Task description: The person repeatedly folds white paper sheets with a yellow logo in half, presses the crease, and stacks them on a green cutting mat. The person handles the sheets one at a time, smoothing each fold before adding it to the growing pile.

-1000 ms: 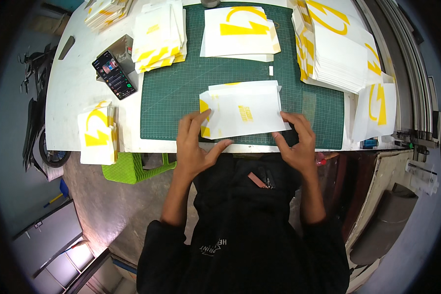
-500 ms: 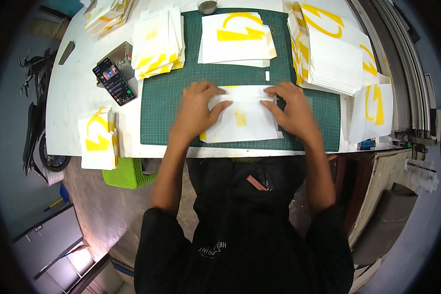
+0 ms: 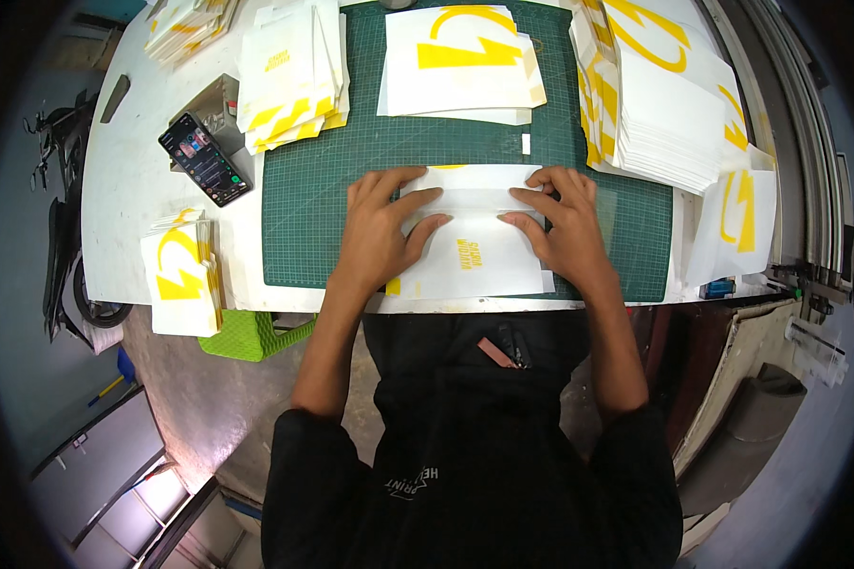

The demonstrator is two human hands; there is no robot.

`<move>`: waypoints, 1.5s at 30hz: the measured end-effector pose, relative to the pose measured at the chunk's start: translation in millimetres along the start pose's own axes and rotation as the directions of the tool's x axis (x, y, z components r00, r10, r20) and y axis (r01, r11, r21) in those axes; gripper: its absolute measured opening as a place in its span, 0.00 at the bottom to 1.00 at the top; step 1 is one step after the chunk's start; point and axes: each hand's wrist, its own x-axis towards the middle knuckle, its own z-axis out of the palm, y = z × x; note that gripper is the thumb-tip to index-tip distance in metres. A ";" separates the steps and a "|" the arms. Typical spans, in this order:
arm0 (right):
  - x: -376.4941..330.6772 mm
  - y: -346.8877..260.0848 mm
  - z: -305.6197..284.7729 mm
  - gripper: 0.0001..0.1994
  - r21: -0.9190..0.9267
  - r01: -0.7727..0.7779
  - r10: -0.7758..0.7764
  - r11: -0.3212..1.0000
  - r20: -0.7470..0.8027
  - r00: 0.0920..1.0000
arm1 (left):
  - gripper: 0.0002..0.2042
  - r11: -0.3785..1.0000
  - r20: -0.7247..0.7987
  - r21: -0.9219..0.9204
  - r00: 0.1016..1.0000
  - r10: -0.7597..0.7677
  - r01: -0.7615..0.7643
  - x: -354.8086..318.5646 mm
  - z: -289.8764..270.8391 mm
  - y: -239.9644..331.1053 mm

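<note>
A white printed paper piece with yellow marks lies on the green cutting mat in front of me. A crease or flap edge runs across it, with a strip along its far side. My left hand holds the paper's left side, its fingers bent over the far strip and its thumb pressed just below the crease. Mirroring it, my right hand grips the right side, thumb and fingertips on the paper. A small grey-white edge sticks out at the near right corner, under the paper.
More yellow-printed papers lie farther back on the mat. Paper stacks stand at the far left, near left and right. A phone leans on a grey box. Below the table edge is a green stool.
The view has shifted slightly. My fingers and thumbs have moved apart along the far strip, and the crease across the paper shows more plainly. The paper's near edge is closer to me.
</note>
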 end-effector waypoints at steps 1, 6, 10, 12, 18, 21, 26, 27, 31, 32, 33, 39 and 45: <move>0.6 1.9 1.2 0.13 0.007 0.001 -0.001 1.000 -0.004 1.000 | 0.14 1.000 0.009 -0.006 1.000 -0.002 0.002 0.8 -0.2 -1.8; 9.4 5.5 3.0 0.08 0.032 0.024 -0.022 0.999 -0.063 0.998 | 0.13 0.998 0.055 -0.053 0.998 -0.024 0.027 16.3 -9.1 -10.6; 18.6 -1.1 -0.7 0.04 0.185 -0.097 0.132 0.978 -0.188 0.973 | 0.12 0.999 -0.265 0.017 0.964 -0.021 0.027 27.7 -28.6 5.2; 11.0 -11.5 -2.7 0.03 0.345 -0.292 0.369 0.892 -0.183 0.911 | 0.13 0.993 -0.437 0.120 0.898 0.045 0.008 21.5 -43.4 23.7; -46.3 -81.0 25.6 0.06 0.714 -0.300 0.351 0.633 0.080 0.933 | 0.18 0.998 -0.128 -0.047 0.991 0.044 -0.051 -3.3 -30.4 75.9; -55.2 -99.9 11.4 0.08 0.668 -0.153 0.101 0.728 0.116 0.988 | 0.21 0.999 -0.084 0.021 0.996 -0.023 0.025 -13.7 -18.8 68.5; -62.5 -69.0 4.1 0.13 0.486 -0.036 0.086 0.873 -0.081 0.993 | 0.23 0.986 -0.121 0.164 0.993 0.002 0.017 -38.9 -7.3 34.7; -56.9 -62.8 3.3 0.14 0.374 -0.016 0.062 0.927 -0.112 0.992 | 0.23 0.984 -0.117 0.180 0.993 0.018 0.003 -40.1 -4.2 27.2; -27.0 -54.4 11.7 0.16 -0.008 0.090 -0.090 0.996 -0.122 0.989 | 0.26 0.983 -0.074 0.182 0.997 0.013 0.000 -43.6 5.7 11.8; -20.0 -55.5 16.8 0.17 -0.072 0.131 -0.138 0.989 -0.094 0.986 | 0.26 0.982 -0.063 0.191 0.998 0.005 0.007 -43.0 7.4 12.4; -17.1 -51.8 22.8 0.18 -0.106 0.152 -0.158 0.983 -0.052 0.986 | 0.27 0.980 -0.052 0.197 0.999 0.001 0.009 -42.1 7.3 12.5; -11.8 -30.6 29.6 0.24 -0.092 0.160 -0.151 0.983 0.090 0.984 | 0.37 0.982 0.030 0.164 0.994 -0.106 0.099 -60.8 -19.5 -24.3; -0.1 -30.0 22.2 0.29 -0.077 0.116 -0.099 0.990 0.196 0.976 | 0.35 0.991 -0.003 0.124 0.999 -0.045 0.046 -58.6 -31.4 -38.1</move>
